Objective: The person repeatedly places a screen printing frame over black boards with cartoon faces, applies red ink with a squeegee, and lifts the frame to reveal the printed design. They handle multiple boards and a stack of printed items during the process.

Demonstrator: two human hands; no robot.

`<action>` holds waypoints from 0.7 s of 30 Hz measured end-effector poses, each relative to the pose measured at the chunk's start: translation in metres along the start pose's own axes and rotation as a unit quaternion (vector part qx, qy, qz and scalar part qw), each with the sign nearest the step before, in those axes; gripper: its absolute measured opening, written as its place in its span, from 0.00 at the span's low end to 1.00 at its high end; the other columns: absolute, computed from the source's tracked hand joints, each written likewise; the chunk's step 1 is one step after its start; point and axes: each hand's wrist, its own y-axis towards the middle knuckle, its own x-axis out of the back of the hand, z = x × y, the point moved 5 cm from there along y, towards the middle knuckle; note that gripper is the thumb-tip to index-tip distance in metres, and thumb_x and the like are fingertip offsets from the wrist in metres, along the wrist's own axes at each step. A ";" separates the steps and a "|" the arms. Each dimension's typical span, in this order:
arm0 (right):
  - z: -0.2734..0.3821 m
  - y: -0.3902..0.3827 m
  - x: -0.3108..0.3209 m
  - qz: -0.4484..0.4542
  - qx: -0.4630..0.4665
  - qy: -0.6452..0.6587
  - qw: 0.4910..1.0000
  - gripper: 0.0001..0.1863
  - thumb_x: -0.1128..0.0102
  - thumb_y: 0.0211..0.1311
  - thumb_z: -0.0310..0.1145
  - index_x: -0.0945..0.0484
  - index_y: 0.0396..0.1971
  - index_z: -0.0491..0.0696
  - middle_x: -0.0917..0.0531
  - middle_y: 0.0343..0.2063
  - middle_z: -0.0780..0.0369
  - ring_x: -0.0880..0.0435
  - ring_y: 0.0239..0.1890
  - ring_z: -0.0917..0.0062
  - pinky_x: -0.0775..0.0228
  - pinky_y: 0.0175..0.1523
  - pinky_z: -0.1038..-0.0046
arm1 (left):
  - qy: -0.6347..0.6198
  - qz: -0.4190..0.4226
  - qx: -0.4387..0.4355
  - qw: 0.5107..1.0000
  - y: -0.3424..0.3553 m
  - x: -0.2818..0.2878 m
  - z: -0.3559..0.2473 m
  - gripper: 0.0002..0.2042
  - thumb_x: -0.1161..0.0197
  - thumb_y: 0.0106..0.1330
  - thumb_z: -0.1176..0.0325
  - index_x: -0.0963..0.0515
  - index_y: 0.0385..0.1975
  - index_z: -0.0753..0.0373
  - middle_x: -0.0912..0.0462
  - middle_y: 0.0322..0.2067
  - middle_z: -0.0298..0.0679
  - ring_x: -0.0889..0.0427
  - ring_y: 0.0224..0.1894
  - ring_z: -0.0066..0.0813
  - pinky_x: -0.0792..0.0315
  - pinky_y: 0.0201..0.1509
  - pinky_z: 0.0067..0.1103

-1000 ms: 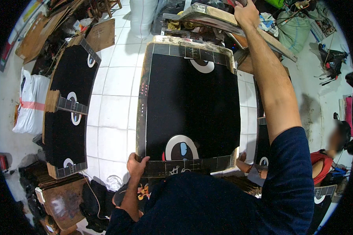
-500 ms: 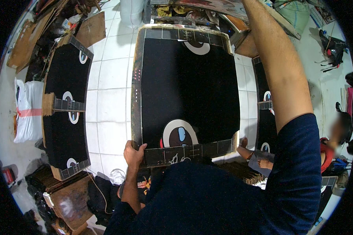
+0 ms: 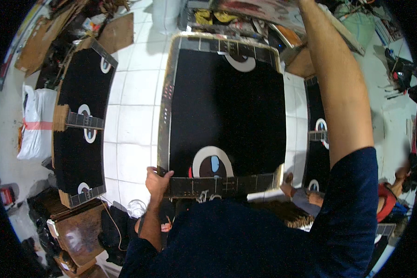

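Observation:
In front of me lies a large rectangular board (image 3: 227,111) covered with black fabric that bears printed cartoon eyes. Dark strips marked with pale lines run across its far and near ends. At its near left corner, my left hand (image 3: 157,182) grips the edge, thumb on top and the fingers partly hidden. My right arm stretches far forward along the right side. The right hand itself is cut off by the top edge, so whatever it touches is hidden. A large paint-smeared panel (image 3: 264,10) is nearest to that wrist.
Similar black boards stand on the left (image 3: 81,88) and right (image 3: 314,116), with white floor tiles (image 3: 132,120) between. A white sack (image 3: 39,120) lies far left. Another person's hand (image 3: 316,199) shows at the right. A stained wooden box (image 3: 81,236) sits lower left.
The view has shifted slightly, moving the far end of the board rightward and down in the picture. My left hand keeps its grip. The person at the right has leaned lower.

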 end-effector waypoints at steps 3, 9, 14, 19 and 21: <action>0.000 0.002 -0.001 0.011 -0.003 -0.030 0.999 0.27 0.34 0.58 0.58 0.16 0.52 0.57 0.12 0.46 0.50 0.15 0.53 0.53 0.23 0.56 0.56 | 0.011 -0.043 -0.032 0.999 0.004 -0.013 0.004 0.37 0.15 0.43 0.46 0.27 0.43 0.67 0.19 0.36 0.49 0.18 0.39 0.49 0.23 0.44 0.39; -0.018 -0.016 -0.011 0.022 0.015 -0.054 0.998 0.22 0.34 0.59 0.45 0.20 0.53 0.56 0.12 0.48 0.58 0.14 0.53 0.57 0.24 0.58 0.55 | 0.058 0.004 -0.030 0.998 0.019 -0.020 0.003 0.34 0.19 0.49 0.45 0.23 0.41 0.69 0.20 0.40 0.51 0.22 0.47 0.50 0.26 0.51 0.40; -0.046 -0.079 -0.017 -0.013 0.036 0.004 0.999 0.18 0.34 0.61 0.39 0.24 0.49 0.52 0.15 0.46 0.55 0.15 0.48 0.53 0.25 0.51 0.52 | -0.002 -0.064 -0.229 0.971 0.049 0.016 -0.166 0.39 0.24 0.57 0.46 0.26 0.60 0.70 0.22 0.56 0.58 0.28 0.64 0.55 0.36 0.69 0.45; -0.098 -0.202 -0.035 -0.056 0.038 0.092 0.993 0.17 0.32 0.57 0.30 0.23 0.47 0.51 0.13 0.41 0.53 0.14 0.46 0.52 0.23 0.48 0.56 | -0.743 0.208 -0.116 0.625 0.060 0.025 -0.358 0.39 0.35 0.70 0.41 0.33 0.69 0.67 0.25 0.63 0.51 0.26 0.64 0.43 0.34 0.70 0.39; -0.122 -0.264 -0.044 -0.041 0.055 0.131 0.989 0.17 0.34 0.55 0.27 0.22 0.46 0.49 0.14 0.41 0.54 0.14 0.44 0.54 0.23 0.47 0.57 | -0.804 0.245 -0.006 0.542 0.063 0.009 -0.381 0.38 0.46 0.71 0.34 0.30 0.65 0.64 0.24 0.59 0.47 0.25 0.57 0.40 0.34 0.69 0.42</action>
